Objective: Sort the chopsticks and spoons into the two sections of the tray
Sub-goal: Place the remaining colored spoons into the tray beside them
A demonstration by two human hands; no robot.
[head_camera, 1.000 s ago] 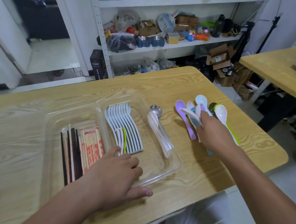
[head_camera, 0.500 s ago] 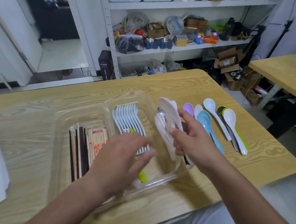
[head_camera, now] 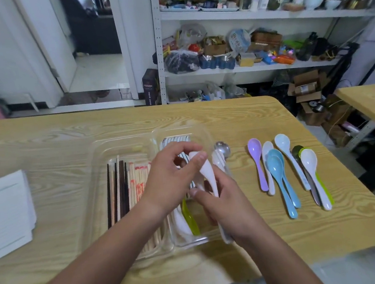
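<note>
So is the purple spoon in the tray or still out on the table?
Out. The purple spoon lies flat on the table, right of the clear tray, beside the other loose spoons, with neither hand touching it.

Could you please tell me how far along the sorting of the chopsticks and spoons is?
Mostly done. The chopsticks lie in the tray's left section. Both the left hand and right hand hold a white spoon over the right section. Coloured spoons wait on the table.

- It looked like a cluttered storeroom or workroom.
- A metal shelf was crammed with boxes, bags, bowls and bottles.
- Cartons sat on the floor between two wood-grain tables.
</note>
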